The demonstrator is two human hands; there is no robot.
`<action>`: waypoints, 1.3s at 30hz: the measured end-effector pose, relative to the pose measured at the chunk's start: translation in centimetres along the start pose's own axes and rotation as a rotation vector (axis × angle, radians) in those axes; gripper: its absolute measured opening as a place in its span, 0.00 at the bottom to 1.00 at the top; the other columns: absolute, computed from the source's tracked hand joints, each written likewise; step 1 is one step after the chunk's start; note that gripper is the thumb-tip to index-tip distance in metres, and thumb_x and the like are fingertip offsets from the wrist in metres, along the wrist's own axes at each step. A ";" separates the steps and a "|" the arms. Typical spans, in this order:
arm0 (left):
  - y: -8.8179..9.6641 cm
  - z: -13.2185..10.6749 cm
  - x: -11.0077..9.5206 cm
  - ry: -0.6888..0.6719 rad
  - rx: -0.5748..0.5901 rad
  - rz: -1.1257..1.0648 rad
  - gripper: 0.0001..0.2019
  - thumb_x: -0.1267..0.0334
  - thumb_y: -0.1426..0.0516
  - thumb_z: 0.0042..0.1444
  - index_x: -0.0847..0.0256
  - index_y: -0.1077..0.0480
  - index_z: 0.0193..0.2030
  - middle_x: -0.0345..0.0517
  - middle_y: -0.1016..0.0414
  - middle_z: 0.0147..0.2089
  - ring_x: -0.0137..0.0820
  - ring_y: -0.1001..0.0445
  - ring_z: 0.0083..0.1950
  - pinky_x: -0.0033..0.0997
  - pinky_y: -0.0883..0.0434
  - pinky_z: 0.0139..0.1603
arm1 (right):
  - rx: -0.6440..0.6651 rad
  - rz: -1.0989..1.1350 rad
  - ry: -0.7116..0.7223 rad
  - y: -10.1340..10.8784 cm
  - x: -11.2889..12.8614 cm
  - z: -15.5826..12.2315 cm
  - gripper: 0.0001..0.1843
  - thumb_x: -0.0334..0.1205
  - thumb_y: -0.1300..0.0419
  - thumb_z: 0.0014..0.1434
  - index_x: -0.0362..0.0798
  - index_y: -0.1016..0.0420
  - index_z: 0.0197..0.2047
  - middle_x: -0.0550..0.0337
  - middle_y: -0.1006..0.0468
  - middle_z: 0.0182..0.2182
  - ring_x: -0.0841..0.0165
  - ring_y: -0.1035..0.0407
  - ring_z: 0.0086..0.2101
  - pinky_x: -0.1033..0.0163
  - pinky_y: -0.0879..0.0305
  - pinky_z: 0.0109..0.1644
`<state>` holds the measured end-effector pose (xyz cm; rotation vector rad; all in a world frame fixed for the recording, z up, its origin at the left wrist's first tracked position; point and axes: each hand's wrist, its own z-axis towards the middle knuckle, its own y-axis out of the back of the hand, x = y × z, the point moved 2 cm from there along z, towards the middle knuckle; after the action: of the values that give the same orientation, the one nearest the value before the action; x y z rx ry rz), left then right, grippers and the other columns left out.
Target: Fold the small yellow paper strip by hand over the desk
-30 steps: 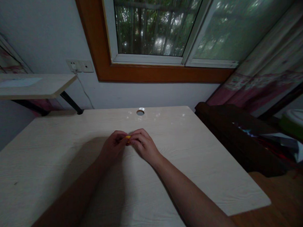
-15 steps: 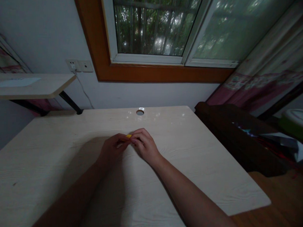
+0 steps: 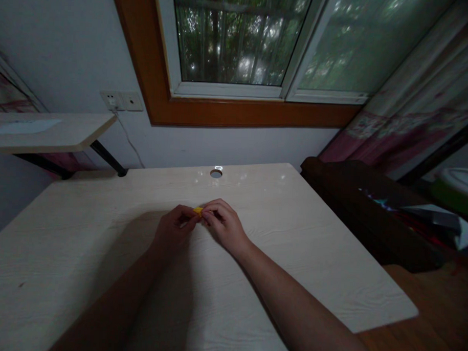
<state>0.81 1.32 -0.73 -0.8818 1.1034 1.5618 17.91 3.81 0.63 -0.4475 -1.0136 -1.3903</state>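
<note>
My left hand point(image 3: 174, 228) and my right hand point(image 3: 225, 226) meet over the middle of a pale wooden table point(image 3: 81, 252). Both have their fingers curled and pinched together on a small yellow object point(image 3: 198, 210), of which only a sliver shows between the fingertips. Its shape is hidden by the fingers. Both forearms reach in from the near edge and rest low over the tabletop.
A round cable hole point(image 3: 216, 173) sits near the table's far edge. A window point(image 3: 238, 42) with an orange-brown frame is behind it. A smaller shelf-like table point(image 3: 47, 130) stands at the left, wall sockets point(image 3: 121, 101) above it. Dark furniture point(image 3: 363, 210) and a curtain point(image 3: 412, 115) are at the right.
Both hands have stayed pinched on the yellow object, with only small finger shifts; the hands sit slightly farther from me than a second ago.
</note>
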 end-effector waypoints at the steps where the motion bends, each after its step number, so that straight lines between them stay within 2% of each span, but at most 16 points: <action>1: 0.0 0.0 0.1 0.001 -0.004 -0.013 0.07 0.60 0.39 0.55 0.60 0.30 0.37 0.43 0.22 0.36 0.32 0.21 0.37 0.31 0.24 0.41 | 0.004 -0.003 0.002 0.0 0.1 0.0 0.05 0.37 0.43 0.64 0.50 0.25 0.40 0.56 0.26 0.37 0.67 0.30 0.39 0.61 0.33 0.43; 6: -0.1 -0.1 0.3 -0.051 -0.042 -0.078 0.12 0.61 0.39 0.56 0.58 0.33 0.46 0.44 0.24 0.41 0.32 0.21 0.40 0.32 0.24 0.42 | 0.012 -0.014 0.023 0.1 0.4 0.1 0.06 0.36 0.44 0.65 0.50 0.25 0.40 0.56 0.26 0.37 0.67 0.30 0.40 0.60 0.33 0.45; 8: 0.0 -0.1 0.1 -0.066 -0.019 -0.042 0.13 0.61 0.39 0.57 0.57 0.32 0.49 0.45 0.24 0.43 0.31 0.21 0.41 0.31 0.24 0.44 | 0.014 -0.017 0.030 0.1 0.5 0.1 0.06 0.36 0.44 0.65 0.50 0.25 0.40 0.56 0.26 0.37 0.67 0.30 0.40 0.60 0.33 0.45; 12: 0.0 -0.1 -0.5 -0.058 0.057 0.033 0.08 0.61 0.42 0.59 0.58 0.27 0.45 0.44 0.22 0.41 0.31 0.22 0.41 0.30 0.25 0.45 | 0.018 -0.018 0.042 0.1 0.6 0.1 0.06 0.36 0.43 0.65 0.50 0.25 0.40 0.56 0.25 0.38 0.66 0.30 0.41 0.60 0.34 0.46; 21: 0.0 -0.1 -0.7 -0.021 0.025 -0.046 0.09 0.60 0.40 0.58 0.59 0.27 0.44 0.46 0.20 0.42 0.33 0.20 0.43 0.32 0.24 0.47 | -0.040 0.057 -0.068 0.0 0.0 -0.1 0.05 0.39 0.42 0.64 0.50 0.24 0.40 0.57 0.26 0.37 0.68 0.31 0.36 0.63 0.34 0.39; 30: 0.0 -0.1 -0.7 -0.045 0.027 0.048 0.08 0.59 0.41 0.58 0.59 0.27 0.42 0.45 0.20 0.40 0.33 0.20 0.41 0.32 0.24 0.45 | -0.024 0.064 -0.044 -0.2 -0.6 -0.1 0.04 0.38 0.39 0.61 0.51 0.24 0.41 0.58 0.26 0.37 0.68 0.31 0.37 0.62 0.35 0.40; 39: 0.0 -0.1 -0.3 -0.014 0.042 0.033 0.08 0.59 0.41 0.58 0.59 0.27 0.42 0.46 0.21 0.40 0.33 0.21 0.42 0.33 0.24 0.45 | -0.049 0.219 -0.166 -0.5 -1.3 -0.3 0.04 0.38 0.39 0.59 0.50 0.24 0.38 0.59 0.28 0.36 0.71 0.33 0.32 0.65 0.36 0.35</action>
<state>0.90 1.10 -0.50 -0.8267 1.1417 1.5644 17.68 4.30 -0.72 -0.6990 -1.0324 -1.1977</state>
